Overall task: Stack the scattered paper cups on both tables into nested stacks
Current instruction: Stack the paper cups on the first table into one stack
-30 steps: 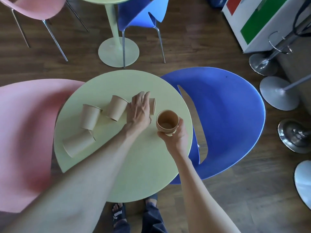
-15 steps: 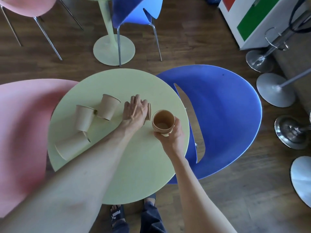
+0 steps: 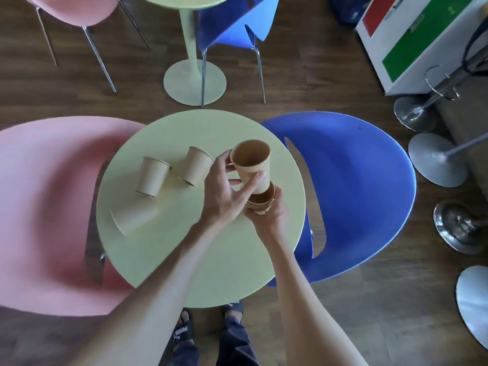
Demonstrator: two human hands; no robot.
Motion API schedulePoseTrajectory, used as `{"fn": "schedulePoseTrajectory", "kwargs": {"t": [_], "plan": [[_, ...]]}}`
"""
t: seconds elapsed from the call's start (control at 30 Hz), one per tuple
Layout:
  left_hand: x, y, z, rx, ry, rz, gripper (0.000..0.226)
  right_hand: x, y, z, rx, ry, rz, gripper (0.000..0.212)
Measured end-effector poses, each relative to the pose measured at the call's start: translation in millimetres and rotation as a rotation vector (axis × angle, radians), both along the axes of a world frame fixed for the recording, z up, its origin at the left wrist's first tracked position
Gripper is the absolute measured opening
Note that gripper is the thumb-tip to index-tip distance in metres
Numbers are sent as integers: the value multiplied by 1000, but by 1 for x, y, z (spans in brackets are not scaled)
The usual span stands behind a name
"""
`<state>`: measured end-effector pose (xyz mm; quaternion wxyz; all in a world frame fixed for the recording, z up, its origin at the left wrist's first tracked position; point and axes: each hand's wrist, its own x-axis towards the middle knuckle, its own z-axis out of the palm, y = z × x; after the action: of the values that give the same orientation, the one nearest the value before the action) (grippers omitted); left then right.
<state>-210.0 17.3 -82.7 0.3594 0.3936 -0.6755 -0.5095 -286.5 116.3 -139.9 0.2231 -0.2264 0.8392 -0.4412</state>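
Observation:
My left hand point(image 3: 224, 191) grips a single brown paper cup point(image 3: 252, 165), mouth up, its base just entering the nested cup stack point(image 3: 261, 202) held from below by my right hand point(image 3: 269, 215). Both hover over the right part of the round pale-green table point(image 3: 200, 260). Three more cups rest on the table's left half: one upside down point(image 3: 153, 175), one tilted on its side point(image 3: 196, 165) and one lying flat point(image 3: 134, 216).
A pink chair point(image 3: 45, 207) presses against the table's left, a blue chair point(image 3: 364, 191) against its right. A second green table's pedestal point(image 3: 194, 83) and more chairs stand farther back. Chrome stool bases point(image 3: 435, 159) and a white cabinet point(image 3: 412, 43) fill the right side.
My left hand picked the cup lying by the stack off the table, turned it upright and brought it above the stack. My right hand lifted the stack slightly.

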Motion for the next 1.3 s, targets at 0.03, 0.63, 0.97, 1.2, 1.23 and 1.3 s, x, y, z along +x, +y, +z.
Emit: {"fn": "schedulePoseTrajectory", "kwargs": {"t": [0.03,0.63,0.97,1.2,1.23,1.3], "plan": [[4,4,-2,7,-4,-20,71,3,-3,0,-11,-5,8,71],[53,-32,-27,107,-255,-123,84,27,-38,-5,-15,57,93,73],[26,-123,-49,-371,-1103,-55,82,16,-60,-15,-47,47,97,74],[8,-139,-65,-384,-1282,-141,58,15,-68,-22,-67,55,107,75],[7,-137,-66,-395,-1274,-136,55,15,-69,-23,-62,61,107,75],[5,-134,-65,-401,-1212,-118,55,14,-69,-23,-45,65,104,76]]}}
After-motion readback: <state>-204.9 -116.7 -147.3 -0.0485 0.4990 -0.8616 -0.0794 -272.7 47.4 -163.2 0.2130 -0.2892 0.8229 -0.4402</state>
